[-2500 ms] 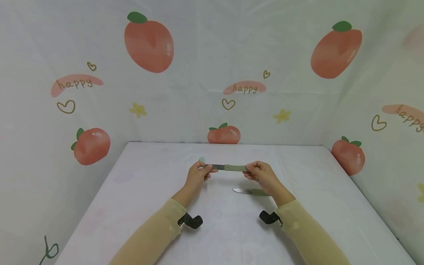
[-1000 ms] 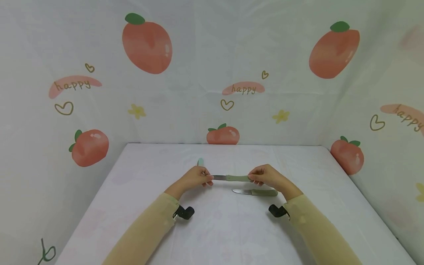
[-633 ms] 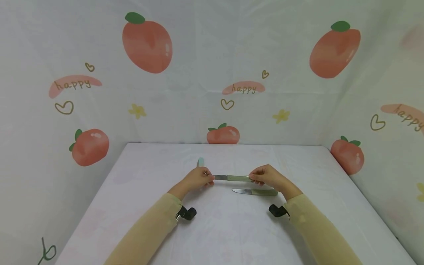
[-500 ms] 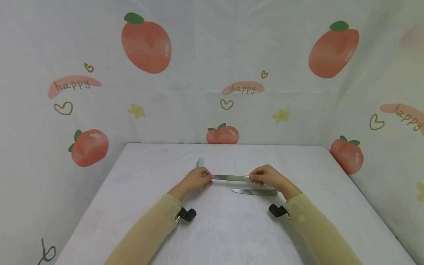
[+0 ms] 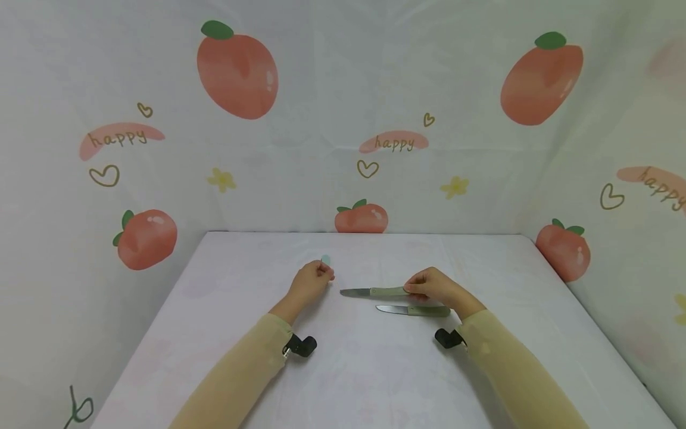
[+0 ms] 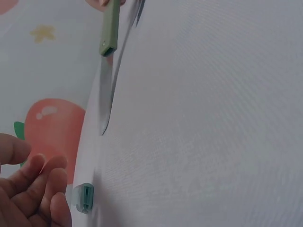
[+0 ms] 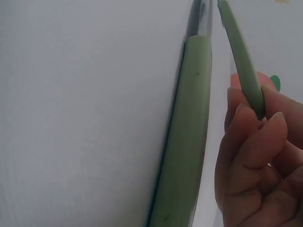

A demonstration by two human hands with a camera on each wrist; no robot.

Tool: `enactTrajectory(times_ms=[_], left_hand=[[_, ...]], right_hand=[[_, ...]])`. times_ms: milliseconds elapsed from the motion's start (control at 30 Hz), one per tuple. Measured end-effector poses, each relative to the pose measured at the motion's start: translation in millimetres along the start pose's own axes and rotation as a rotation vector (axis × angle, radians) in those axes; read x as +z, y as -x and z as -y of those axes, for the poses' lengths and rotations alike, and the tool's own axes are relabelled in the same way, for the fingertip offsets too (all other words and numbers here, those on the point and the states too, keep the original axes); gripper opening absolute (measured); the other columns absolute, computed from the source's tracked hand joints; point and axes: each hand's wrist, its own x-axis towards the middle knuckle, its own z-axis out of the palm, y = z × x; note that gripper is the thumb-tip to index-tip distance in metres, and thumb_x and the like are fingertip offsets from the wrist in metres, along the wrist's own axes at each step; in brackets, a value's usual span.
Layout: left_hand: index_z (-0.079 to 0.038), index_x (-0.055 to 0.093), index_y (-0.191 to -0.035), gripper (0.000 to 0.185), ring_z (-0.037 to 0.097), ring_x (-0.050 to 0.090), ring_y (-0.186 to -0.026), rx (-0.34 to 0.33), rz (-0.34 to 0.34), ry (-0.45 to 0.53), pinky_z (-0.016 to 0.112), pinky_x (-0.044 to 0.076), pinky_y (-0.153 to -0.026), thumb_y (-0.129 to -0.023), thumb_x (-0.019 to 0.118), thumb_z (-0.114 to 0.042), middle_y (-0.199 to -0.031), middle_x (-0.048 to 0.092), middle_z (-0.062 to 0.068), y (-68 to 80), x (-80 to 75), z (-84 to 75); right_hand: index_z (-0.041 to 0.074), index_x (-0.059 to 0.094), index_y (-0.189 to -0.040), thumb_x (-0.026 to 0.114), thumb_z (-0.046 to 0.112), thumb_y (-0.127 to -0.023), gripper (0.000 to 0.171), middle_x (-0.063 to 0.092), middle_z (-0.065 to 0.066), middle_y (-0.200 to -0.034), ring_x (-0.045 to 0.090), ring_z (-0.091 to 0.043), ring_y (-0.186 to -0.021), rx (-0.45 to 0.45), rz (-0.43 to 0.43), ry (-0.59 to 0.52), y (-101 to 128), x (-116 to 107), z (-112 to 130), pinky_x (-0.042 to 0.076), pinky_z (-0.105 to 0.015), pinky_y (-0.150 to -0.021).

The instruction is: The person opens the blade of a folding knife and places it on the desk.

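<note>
My right hand (image 5: 417, 290) pinches the green handle of a small knife (image 5: 370, 292), held level just above the white table (image 5: 375, 369) with its blade pointing left. The right wrist view shows my fingertips (image 7: 246, 123) curled round that handle (image 7: 241, 61). A second green-handled knife (image 5: 412, 310) lies flat on the table just in front of it, its handle (image 7: 187, 142) beside my right fingers. My left hand (image 5: 320, 275) holds nothing, fingers (image 6: 42, 198) loosely curled, left of the blade tip (image 6: 105, 109). A small teal cap (image 5: 325, 260) (image 6: 84, 197) stands by those fingers, apart from them.
Cloth walls printed with peaches enclose the table at the back (image 5: 361, 217), left and right. Black wrist cameras (image 5: 301, 345) (image 5: 447, 338) sit under both beige sleeves. The near half of the table has nothing on it but my forearms.
My left hand has let go of the knife blade and drawn back left toward the teal cap. The right hand keeps the handle and the knife has sunk slightly.
</note>
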Motion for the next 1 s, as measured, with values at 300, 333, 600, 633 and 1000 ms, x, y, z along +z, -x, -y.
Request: enactTrajectory(times_ms=[300,333,600,633,1000], left_hand=[[-0.008,0.064,-0.106,0.018,0.022,0.061,-0.091,-0.083,-0.119,0.015,0.037,0.050,-0.078,-0.099,0.060,-0.023,-0.106,0.067,0.008,-8.4,3.2,6.1],[-0.008,0.064,-0.106,0.017,0.023,0.062,-0.092,-0.089,-0.133,0.016,0.039,0.050,-0.079,-0.099,0.060,-0.023,-0.106,0.067,0.008,-9.4,2.7,5.9],[-0.005,0.063,-0.110,0.021,0.027,0.059,-0.098,-0.126,-0.156,-0.008,0.043,0.048,-0.086,-0.097,0.060,-0.021,-0.112,0.064,0.012,-18.8,0.7,7.5],[-0.005,0.063,-0.111,0.021,0.028,0.058,-0.100,-0.132,-0.157,-0.006,0.043,0.047,-0.087,-0.097,0.060,-0.020,-0.113,0.063,0.013,-20.2,0.7,8.2],[-0.003,0.061,-0.119,0.029,0.030,0.059,-0.107,-0.140,-0.138,-0.081,0.045,0.046,-0.093,-0.096,0.060,-0.021,-0.117,0.062,0.015,-28.3,1.8,14.4]], right_hand=[[-0.005,0.074,-0.094,0.070,0.014,-0.094,0.019,0.068,0.000,-0.072,0.056,-0.010,-0.064,0.041,0.005,0.101,-3.1,2.7,0.7,0.048,-0.025,-0.059],[-0.005,0.074,-0.093,0.070,0.014,-0.094,0.018,0.067,0.000,-0.072,0.056,-0.010,-0.063,0.042,0.002,0.113,-3.7,2.9,0.7,0.048,-0.026,-0.059],[0.000,0.069,-0.082,0.073,0.015,-0.092,0.018,0.066,0.000,-0.069,0.056,-0.011,-0.060,0.089,-0.055,0.174,-6.3,3.4,1.6,0.048,-0.026,-0.057],[0.001,0.068,-0.081,0.074,0.015,-0.091,0.018,0.066,-0.001,-0.068,0.056,-0.011,-0.060,0.092,-0.060,0.181,-6.3,3.8,2.1,0.048,-0.026,-0.058],[0.004,0.064,-0.080,0.074,0.019,-0.092,0.021,0.064,-0.002,-0.069,0.054,-0.012,-0.059,0.144,-0.086,0.238,-5.0,7.3,6.8,0.046,-0.025,-0.058]])
